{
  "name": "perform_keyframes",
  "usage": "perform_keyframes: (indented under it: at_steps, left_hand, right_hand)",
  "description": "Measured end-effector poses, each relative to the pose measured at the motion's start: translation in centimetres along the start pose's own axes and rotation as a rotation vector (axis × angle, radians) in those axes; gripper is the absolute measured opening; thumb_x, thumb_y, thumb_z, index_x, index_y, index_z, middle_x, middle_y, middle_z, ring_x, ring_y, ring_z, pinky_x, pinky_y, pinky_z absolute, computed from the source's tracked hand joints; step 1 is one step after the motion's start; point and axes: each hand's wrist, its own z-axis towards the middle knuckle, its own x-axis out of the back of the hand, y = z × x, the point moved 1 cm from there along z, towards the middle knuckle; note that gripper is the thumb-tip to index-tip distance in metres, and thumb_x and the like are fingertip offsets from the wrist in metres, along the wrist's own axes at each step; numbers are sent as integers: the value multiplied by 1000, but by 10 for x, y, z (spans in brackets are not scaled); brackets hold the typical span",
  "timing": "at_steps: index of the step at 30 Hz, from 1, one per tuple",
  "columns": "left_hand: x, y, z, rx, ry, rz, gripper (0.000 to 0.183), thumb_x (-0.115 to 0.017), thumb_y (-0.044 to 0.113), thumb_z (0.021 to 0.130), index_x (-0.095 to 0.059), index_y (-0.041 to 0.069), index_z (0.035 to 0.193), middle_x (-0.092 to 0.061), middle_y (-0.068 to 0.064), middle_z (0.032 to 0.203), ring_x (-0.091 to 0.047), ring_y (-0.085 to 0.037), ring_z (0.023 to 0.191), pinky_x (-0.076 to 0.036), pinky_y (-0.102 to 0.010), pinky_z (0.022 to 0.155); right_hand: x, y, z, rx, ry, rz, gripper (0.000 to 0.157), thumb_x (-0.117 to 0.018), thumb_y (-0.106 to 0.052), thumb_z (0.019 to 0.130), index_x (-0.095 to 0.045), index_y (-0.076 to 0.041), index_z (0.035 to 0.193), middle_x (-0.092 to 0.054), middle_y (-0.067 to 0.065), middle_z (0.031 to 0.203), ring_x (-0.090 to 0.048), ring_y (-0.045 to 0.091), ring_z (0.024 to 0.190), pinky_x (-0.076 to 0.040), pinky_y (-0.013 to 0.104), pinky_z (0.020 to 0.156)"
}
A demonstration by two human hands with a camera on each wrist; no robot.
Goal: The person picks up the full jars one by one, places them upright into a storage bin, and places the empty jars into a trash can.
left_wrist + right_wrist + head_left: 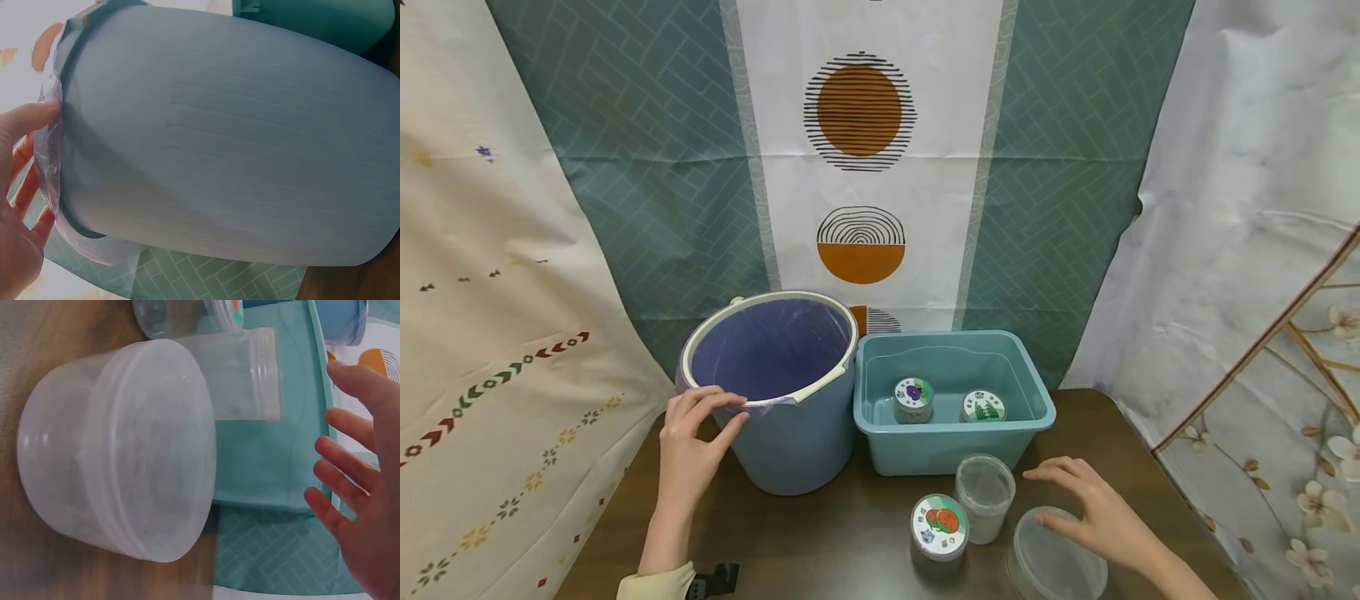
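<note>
My left hand (688, 442) is at the near-left rim of a blue bucket (797, 446), its fingers loosely extended. In the left wrist view, the thumb (39, 117) overlaps the edge of the thin plastic liner (50, 153) folded over that rim. My right hand (1093, 512) hovers with spread, relaxed fingers above a wide translucent jar (1060, 558), holding nothing. Left of that jar stand a smaller clear jar (985, 496) with a plain lid and a jar with an orange-fruit label (939, 529) on its lid.
A teal basin (940, 450) stands right of the bucket. Inside it are a jar with a purple-printed lid (913, 398) and one with a green-printed lid (983, 408). Patterned cloths (1060, 208) hang behind and at both sides of the brown table (820, 542).
</note>
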Motion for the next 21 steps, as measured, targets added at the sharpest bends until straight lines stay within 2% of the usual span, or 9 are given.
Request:
perform_keyframes:
  at_steps: [3, 8, 13, 16, 21]
  left_hand:
    - [0, -1, 0, 6, 0, 5, 35, -85, -9, 65, -76, 11, 92, -65, -9, 96, -42, -1, 103, -29, -20, 91]
    - [1, 0, 0, 12, -2, 10, 34, -85, -9, 66, -76, 11, 92, -65, -9, 96, -41, 0, 103, -29, -19, 91]
    - [1, 2, 1, 6, -1, 3, 34, -85, -9, 66, -76, 11, 93, -65, -9, 96, -42, -1, 103, -29, -19, 91]
    - [1, 3, 1, 0, 3, -6, 35, -85, -9, 65, -76, 11, 92, -65, -9, 96, -42, -2, 102, -29, -19, 91]
    - [1, 4, 1, -10, 6, -15, 35, -85, -9, 65, -76, 11, 92, -65, -9, 95, -44, -4, 101, -29, -18, 92]
  right_hand:
    - [-3, 0, -5, 19, -14, -12, 62, -89, -24, 69, -61, -38, 123, -59, -14, 120, -49, -1, 112, -43, 14, 90]
    - [-6, -1, -10, 17, -59, -26, 59, -88, -29, 71, -62, -38, 123, -58, -16, 121, -46, -2, 111, -51, 29, 83]
    - [-7, -3, -14, 31, -117, -23, 57, -87, -35, 73, -61, -38, 124, -56, -16, 121, -45, -2, 108, -51, 29, 79]
    - [-8, -3, -16, 41, -178, -49, 57, -84, -44, 74, -59, -40, 126, -56, -16, 121, -46, 0, 106, -50, 31, 78]
    - [-8, 0, -22, 6, -313, -57, 57, -76, -58, 76, -57, -43, 128, -55, -12, 126, -48, 8, 108, -50, 33, 76]
